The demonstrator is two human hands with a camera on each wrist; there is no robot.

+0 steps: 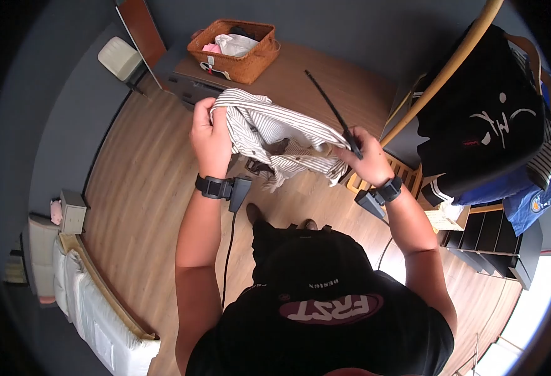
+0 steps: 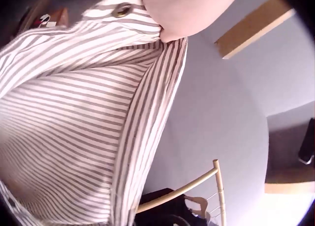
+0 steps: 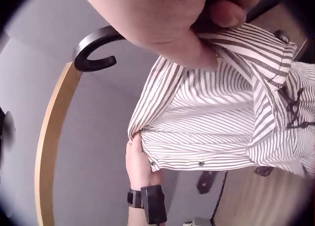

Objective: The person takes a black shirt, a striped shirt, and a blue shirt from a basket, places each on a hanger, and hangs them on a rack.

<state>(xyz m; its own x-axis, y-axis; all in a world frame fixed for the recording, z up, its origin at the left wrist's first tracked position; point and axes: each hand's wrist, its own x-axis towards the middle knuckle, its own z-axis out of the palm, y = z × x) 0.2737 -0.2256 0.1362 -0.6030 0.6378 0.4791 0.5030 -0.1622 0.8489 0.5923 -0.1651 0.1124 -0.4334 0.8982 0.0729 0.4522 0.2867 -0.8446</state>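
A white garment (image 1: 247, 135) with dark stripes is stretched between my two hands at chest height. My left hand (image 1: 211, 135) grips its edge on the left, thumb and fingers closed on the cloth. In the left wrist view, a round metal button (image 2: 122, 10) sits close to that hand. On the other side, my right hand (image 1: 370, 160) holds the garment's edge along with a black clothes hanger (image 1: 338, 114), whose curved hook (image 3: 96, 44) sticks out beside the hand. Dark laces (image 3: 294, 108) hang on the striped cloth in the right wrist view.
Ahead, a woven basket (image 1: 241, 66) of clothes stands on a brown table (image 1: 310, 66). A wooden rack pole (image 1: 451, 62) rises at right, by a hanging black garment (image 1: 488, 119). Dark shelves (image 1: 491, 247) stand at lower right; a white chair (image 1: 120, 57) is at far left.
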